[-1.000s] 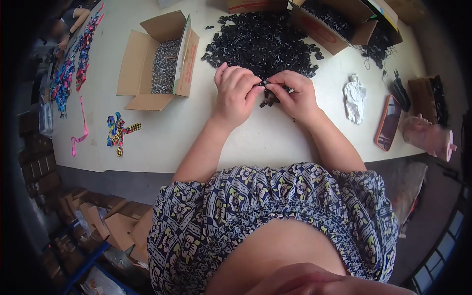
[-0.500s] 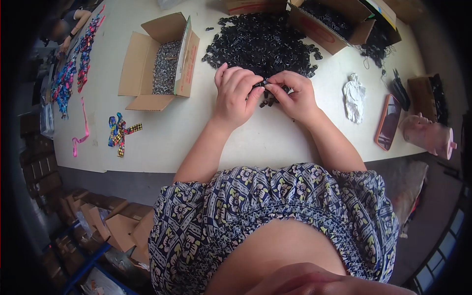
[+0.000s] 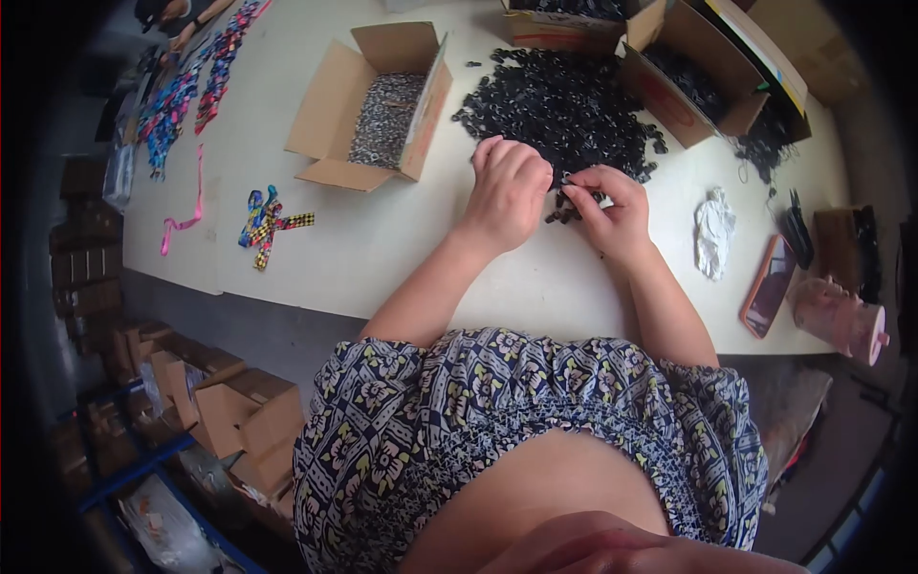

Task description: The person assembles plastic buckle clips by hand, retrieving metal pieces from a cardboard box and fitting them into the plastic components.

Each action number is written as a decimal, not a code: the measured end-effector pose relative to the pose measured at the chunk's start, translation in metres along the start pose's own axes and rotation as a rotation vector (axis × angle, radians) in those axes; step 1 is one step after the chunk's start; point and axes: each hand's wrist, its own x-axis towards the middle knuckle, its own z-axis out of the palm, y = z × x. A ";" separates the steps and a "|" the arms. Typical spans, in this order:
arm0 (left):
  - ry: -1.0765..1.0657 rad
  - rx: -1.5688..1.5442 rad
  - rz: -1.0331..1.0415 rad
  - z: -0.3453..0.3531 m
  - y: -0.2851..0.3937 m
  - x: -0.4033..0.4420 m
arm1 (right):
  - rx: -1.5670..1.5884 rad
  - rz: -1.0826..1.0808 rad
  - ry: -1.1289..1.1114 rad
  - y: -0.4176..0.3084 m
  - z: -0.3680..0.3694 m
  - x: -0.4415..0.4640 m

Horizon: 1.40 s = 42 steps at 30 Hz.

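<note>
My left hand (image 3: 513,194) is closed, its back toward me and its fingers curled down at the near edge of a pile of small black plastic pieces (image 3: 555,105). Whatever its fingertips hold is hidden. Just to the right, my right hand (image 3: 617,215) pinches a small black piece (image 3: 566,183) between thumb and forefinger, close to the left fingertips. Several loose dark pieces (image 3: 564,212) lie on the table below the hands. Left of the pile stands an open cardboard box (image 3: 320,124) holding many small metal parts (image 3: 386,120).
Boxes of black pieces (image 3: 681,81) stand behind the pile. On the right lie crumpled white wrapping (image 3: 713,234), a phone (image 3: 768,287) and a pink cup (image 3: 837,320). Patterned straps (image 3: 268,227) and a pink ribbon (image 3: 196,206) lie left. Another person's hand (image 3: 180,40) is at far left.
My view has shifted, so the table's contents appear farther right. My left hand has turned its back upward, and its thumb is now hidden. The fingertips of both hands have drawn slightly apart.
</note>
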 end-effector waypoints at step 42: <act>-0.221 0.182 -0.268 0.012 -0.011 0.008 | -0.513 0.111 -0.219 0.002 -0.010 0.033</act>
